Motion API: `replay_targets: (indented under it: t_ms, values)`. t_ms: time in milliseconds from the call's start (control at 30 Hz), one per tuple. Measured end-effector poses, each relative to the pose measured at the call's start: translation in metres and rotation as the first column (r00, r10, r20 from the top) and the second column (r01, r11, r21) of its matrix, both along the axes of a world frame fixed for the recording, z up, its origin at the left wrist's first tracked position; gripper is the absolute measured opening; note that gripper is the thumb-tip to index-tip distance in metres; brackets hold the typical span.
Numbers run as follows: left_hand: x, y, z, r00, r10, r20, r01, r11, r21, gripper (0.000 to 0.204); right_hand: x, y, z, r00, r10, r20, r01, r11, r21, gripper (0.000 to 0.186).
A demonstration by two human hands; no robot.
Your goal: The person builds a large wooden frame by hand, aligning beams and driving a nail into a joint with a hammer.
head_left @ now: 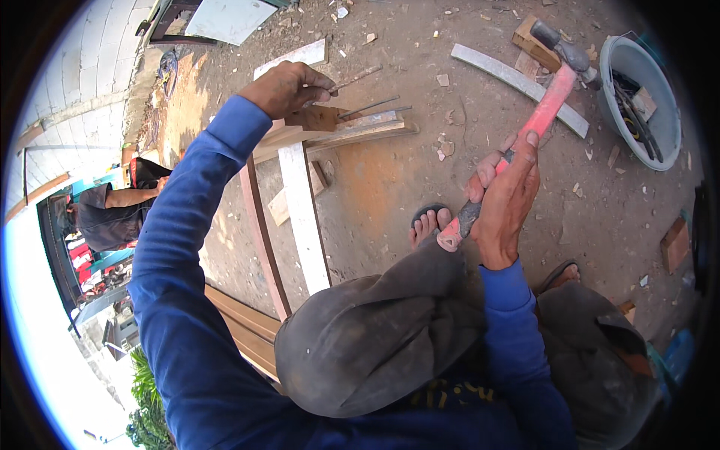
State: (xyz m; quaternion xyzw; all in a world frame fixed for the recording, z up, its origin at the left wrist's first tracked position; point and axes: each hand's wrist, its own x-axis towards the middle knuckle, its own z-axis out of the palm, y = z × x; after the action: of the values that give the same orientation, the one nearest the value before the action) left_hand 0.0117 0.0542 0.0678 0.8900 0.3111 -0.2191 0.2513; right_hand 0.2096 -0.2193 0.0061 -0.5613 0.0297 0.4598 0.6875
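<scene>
My right hand [512, 191] is wrapped round the red handle of a hammer [553, 97]. Its dark metal head points away to the upper right, beside a wood block [535, 42]. At the upper left, my left hand [291, 88] pinches a thin brownish rod [357, 78] between thumb and fingers, held just above a wooden frame. Below this hand lie the frame's joined timbers [356, 135]. Two thin metal rods [369, 109] stick out to the right from the timbers. A white-faced plank [304, 217] runs from there toward my knee.
A grey bucket [606, 97] with tools inside stands at the far right. A pale curved strip [517, 86] lies on the dirt ground among wood scraps. Another person [112, 217] in dark clothes is at the left. A wood offcut [676, 244] lies near the right edge.
</scene>
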Motion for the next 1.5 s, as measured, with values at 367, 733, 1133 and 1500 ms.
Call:
replay_targets:
  t_ms: [367, 733, 1133, 1500]
  values:
    - [-0.008, 0.003, -0.004, 0.996, -0.084, 0.014, 0.084, 0.996, 0.042, 0.024, 0.012, -0.004, -0.010, 0.953, 0.269, 0.137, -0.259, 0.962, -0.088, 0.047]
    - [-0.003, -0.005, 0.003, 0.996, 0.082, -0.036, -0.081, 0.996, 0.028, 0.030, -0.005, -0.006, -0.043, 0.792, 0.515, 0.328, -0.490, 0.856, -0.162, 0.048]
    - [0.021, 0.015, 0.006, 0.896, 0.402, 0.188, -0.393, 0.916, -0.084, 0.025, 0.003, 0.001, -0.049, 0.905, 0.411, 0.110, -0.401, 0.910, -0.105, 0.043]
    - [0.022, -0.005, 0.007, 0.948, 0.161, 0.275, -0.186, 0.980, 0.070, 0.027, -0.018, 0.002, -0.045, 0.851, 0.464, 0.246, -0.441, 0.885, -0.148, 0.049]
